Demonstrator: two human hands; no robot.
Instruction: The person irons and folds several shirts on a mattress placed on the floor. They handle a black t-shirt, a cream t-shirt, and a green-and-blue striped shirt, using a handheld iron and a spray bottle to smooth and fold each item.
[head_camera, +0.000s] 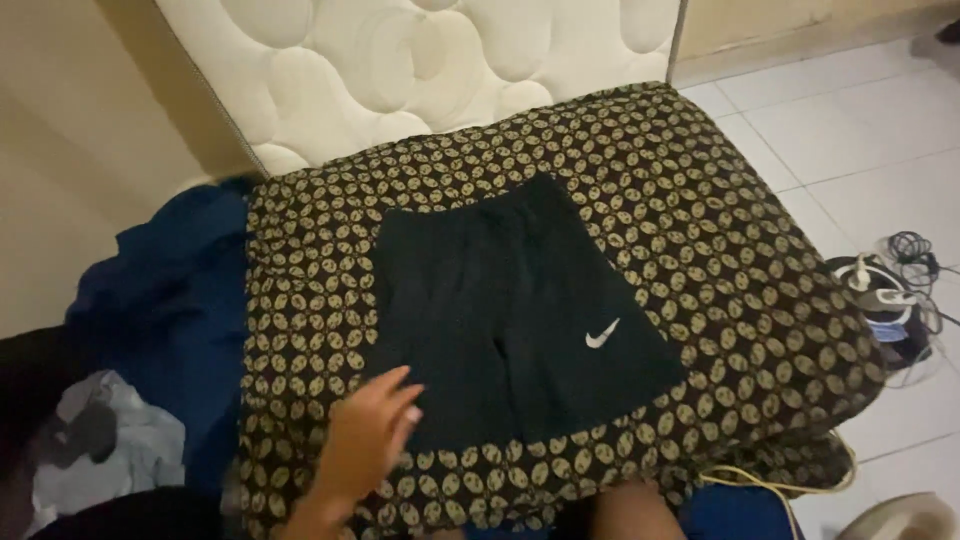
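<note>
At six o'clock, nearest the camera, a bare limb (628, 510) shows at the frame's bottom edge; whether it is the right hand I cannot tell. At seven o'clock the left hand (368, 432) lies flat, fingers together, on the hem corner of the black shorts (500, 310), gripping nothing. The shorts lie spread at centre on a brown patterned cloth (700, 230), a small white curved logo (602, 334) at four o'clock. A white quilted mattress (420, 60) stands at twelve o'clock.

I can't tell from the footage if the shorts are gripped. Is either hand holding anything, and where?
Nothing is held. The left hand lies flat on the black shorts near their lower left hem; the right hand is out of view.
</note>
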